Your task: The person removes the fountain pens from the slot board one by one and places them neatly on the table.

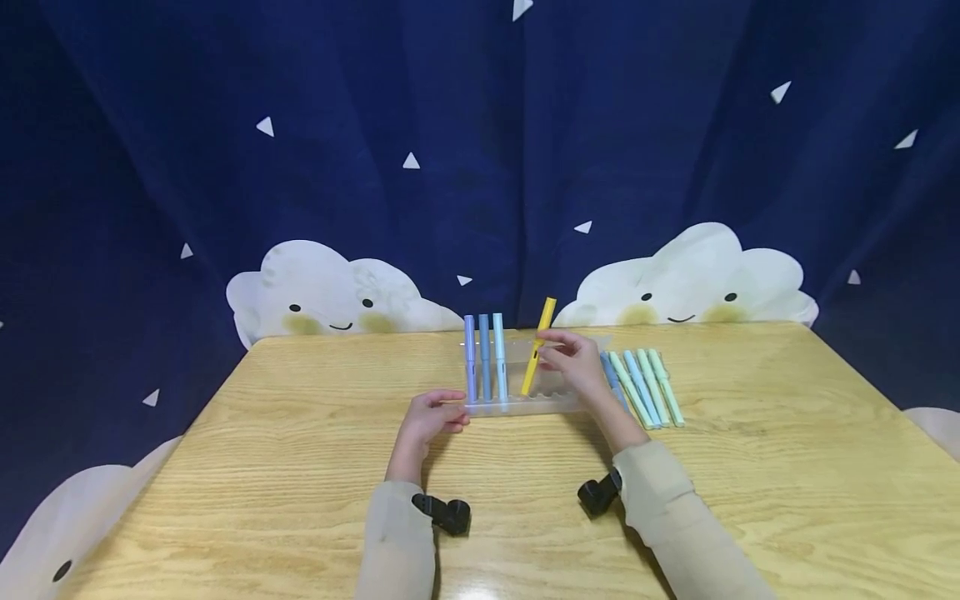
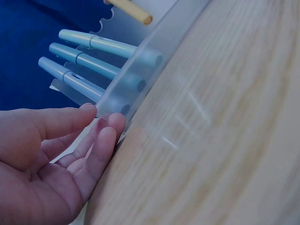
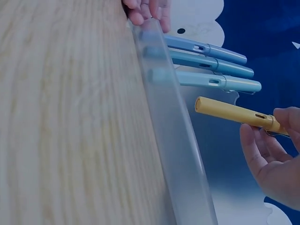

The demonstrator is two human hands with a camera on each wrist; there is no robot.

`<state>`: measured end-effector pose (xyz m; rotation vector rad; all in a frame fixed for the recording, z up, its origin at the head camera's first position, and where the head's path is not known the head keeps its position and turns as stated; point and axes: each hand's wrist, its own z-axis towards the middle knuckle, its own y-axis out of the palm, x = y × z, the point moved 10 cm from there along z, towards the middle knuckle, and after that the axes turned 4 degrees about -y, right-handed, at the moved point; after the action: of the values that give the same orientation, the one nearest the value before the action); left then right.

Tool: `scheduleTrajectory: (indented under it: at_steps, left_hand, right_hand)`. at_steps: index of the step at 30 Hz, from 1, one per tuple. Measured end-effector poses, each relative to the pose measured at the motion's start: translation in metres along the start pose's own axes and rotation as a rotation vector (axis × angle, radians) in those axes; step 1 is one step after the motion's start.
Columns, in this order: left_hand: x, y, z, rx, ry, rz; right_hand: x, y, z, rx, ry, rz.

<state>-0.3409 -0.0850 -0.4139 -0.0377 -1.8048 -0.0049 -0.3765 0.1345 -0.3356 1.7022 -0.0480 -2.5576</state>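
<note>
My right hand (image 1: 576, 363) pinches a yellow pen (image 3: 229, 112) between thumb and fingers. The pen leans slightly, its lower end above the front lip of a clear plastic pen rack (image 1: 536, 406). Three pens stand in the rack's left part: a violet-blue pen (image 1: 470, 354), a darker blue pen (image 1: 485, 358) and a light blue pen (image 1: 499, 354). At the rack's left end my left hand (image 1: 429, 419) holds the corner with its fingertips, as the left wrist view shows close up. The right hand and forearm hide part of the rack's right end.
Several blue and pale green pens (image 1: 656, 392) lie side by side on the wooden table (image 1: 300, 467), right of the rack. Behind the table hangs a dark blue curtain (image 1: 450, 208) with white clouds. A black wrist camera (image 1: 600, 493) sits at the right sleeve.
</note>
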Motion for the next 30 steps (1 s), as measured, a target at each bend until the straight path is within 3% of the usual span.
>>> scheduleTrajectory:
  at_steps: [8,16,30]
  left_hand:
    - [0.000,-0.001,-0.002,-0.002,-0.006,0.009]
    - [0.001,0.000,-0.001,-0.009,-0.007,0.005]
    - [-0.001,-0.001,0.000,0.003,-0.019,0.007]
  right_hand:
    - [-0.006,-0.011,0.003,0.025,-0.013,-0.056]
    - [-0.008,-0.019,0.005,0.004,0.048,-0.125]
    - [-0.010,-0.041,0.007,-0.023,0.097,-0.076]
